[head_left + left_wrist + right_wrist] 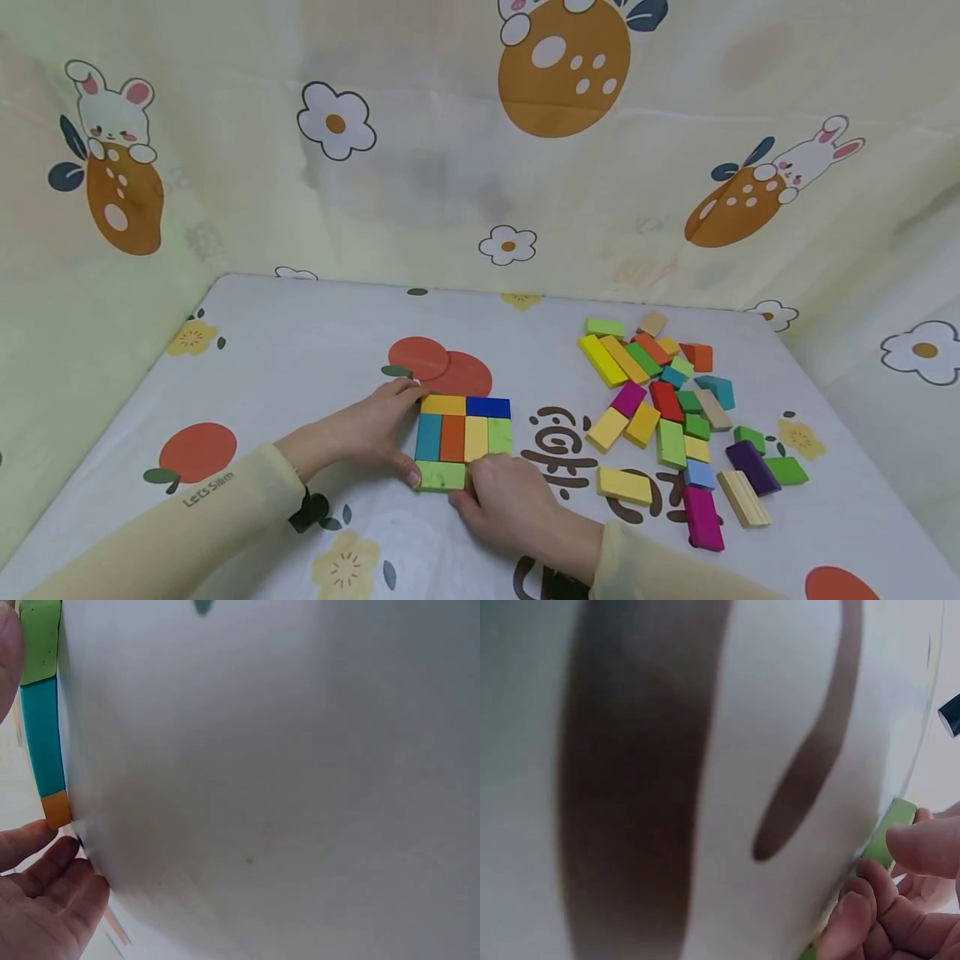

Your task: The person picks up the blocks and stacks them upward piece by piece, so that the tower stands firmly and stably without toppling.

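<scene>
In the head view a flat rectangle of coloured wooden blocks lies at the front middle of the table. Its far row has a yellow-orange block (442, 405) and a blue block (487, 407). Teal (428, 437), orange (452, 437), pale yellow and light green blocks stand below. My left hand (380, 427) spans the left side, index fingertip at the yellow-orange block's end, thumb against the near light green block (441, 477). My right hand (508, 504) has curled fingers at the near right corner, hiding it. I cannot tell whether it holds a block.
Many loose blocks are scattered on the right, among them a pale yellow block (625, 486), a magenta block (703, 518) and a purple block (752, 467). A printed white cloth (300, 350) covers the table. A patterned curtain (420, 192) hangs behind it.
</scene>
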Action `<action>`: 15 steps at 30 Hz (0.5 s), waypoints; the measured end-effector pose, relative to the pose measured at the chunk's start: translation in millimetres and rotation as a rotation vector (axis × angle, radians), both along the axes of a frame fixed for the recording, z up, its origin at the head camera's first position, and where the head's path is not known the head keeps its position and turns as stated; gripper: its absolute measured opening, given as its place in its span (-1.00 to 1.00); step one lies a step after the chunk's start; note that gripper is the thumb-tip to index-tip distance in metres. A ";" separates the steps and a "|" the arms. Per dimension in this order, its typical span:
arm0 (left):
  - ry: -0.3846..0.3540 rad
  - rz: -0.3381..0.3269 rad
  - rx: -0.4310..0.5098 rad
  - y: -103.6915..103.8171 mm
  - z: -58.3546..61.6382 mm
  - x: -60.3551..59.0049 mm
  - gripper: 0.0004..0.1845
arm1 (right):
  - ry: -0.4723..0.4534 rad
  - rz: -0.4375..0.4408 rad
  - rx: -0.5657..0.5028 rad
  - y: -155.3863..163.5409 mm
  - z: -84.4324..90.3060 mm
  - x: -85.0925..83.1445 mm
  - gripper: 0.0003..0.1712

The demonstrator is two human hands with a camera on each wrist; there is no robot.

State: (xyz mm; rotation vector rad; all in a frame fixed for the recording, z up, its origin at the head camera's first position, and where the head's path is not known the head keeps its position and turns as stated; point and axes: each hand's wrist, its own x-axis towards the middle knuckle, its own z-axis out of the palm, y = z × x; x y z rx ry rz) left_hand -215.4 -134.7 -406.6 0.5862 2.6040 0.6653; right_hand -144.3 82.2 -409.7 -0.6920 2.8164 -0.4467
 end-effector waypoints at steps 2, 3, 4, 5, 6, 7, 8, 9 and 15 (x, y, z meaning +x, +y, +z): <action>0.000 0.000 0.006 0.5 -0.3 0.1 0.24 | -0.016 0.002 -0.025 4.2 2.1 -0.2 -0.73; -0.001 0.001 0.008 0.9 -0.5 0.1 0.24 | -0.026 0.004 -0.038 7.2 3.3 -0.4 -0.78; -0.003 0.001 0.009 1.4 -0.7 0.0 0.24 | -0.031 0.007 -0.055 11.0 4.7 -0.9 -0.80; -0.005 0.001 0.009 1.9 -1.0 -0.2 0.24 | -0.037 0.012 -0.076 15.6 6.0 -1.8 -0.81; -0.009 0.001 0.008 2.5 -1.2 -0.5 0.24 | -0.046 0.020 -0.098 21.1 7.4 -3.0 -0.79; -0.010 0.000 0.006 3.1 -1.5 -0.9 0.25 | -0.055 0.032 -0.125 27.3 8.6 -4.4 -0.75; -0.011 -0.001 0.003 3.5 -1.6 -1.1 0.25 | -0.064 0.045 -0.153 34.4 9.8 -5.7 -0.73; -0.012 -0.001 -0.001 3.8 -2.0 -1.5 0.25 | -0.073 0.062 -0.187 42.1 10.6 -7.0 -0.73; -0.011 0.000 -0.012 1.8 -2.0 -1.1 0.25 | -0.154 0.125 -0.346 88.5 14.4 -16.0 -0.62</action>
